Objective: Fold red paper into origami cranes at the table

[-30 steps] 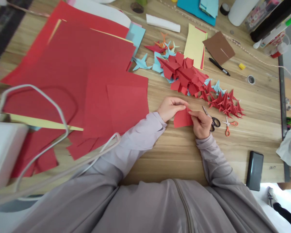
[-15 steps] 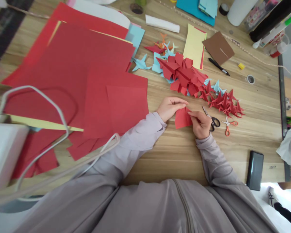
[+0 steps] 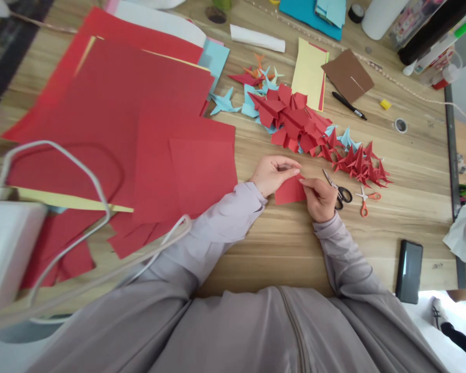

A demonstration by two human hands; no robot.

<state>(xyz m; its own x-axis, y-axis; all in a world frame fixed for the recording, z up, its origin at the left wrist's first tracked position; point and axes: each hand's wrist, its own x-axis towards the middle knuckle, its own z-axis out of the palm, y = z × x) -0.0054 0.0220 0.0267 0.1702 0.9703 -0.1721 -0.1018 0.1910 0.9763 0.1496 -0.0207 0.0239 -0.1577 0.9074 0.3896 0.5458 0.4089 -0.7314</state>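
A small red paper square (image 3: 289,191) lies low over the table between my hands. My left hand (image 3: 274,173) pinches its upper left edge between thumb and fingers. At the paper's upper right edge, my right hand (image 3: 320,198) has thumb and forefinger closed on it. Just right of that hand are black-handled scissors (image 3: 345,194) and small orange-handled scissors (image 3: 365,197). Beyond my hands sits a heap of folded red paper pieces (image 3: 295,119), with pointed red paper stars (image 3: 361,165) at its right end. Some light blue folded pieces (image 3: 224,101) lie beside the heap.
Large red paper sheets (image 3: 112,119) cover the left side, crossed by a white cable (image 3: 81,165) from a white box (image 3: 11,243). Yellow paper (image 3: 307,70), brown paper (image 3: 349,75), a black pen (image 3: 348,105) and a tape roll (image 3: 401,125) lie farther back. A phone (image 3: 409,272) rests at the front right.
The red paper square has turned slightly and its lower left corner has shifted left. Both hands keep nearly the same place and grip.
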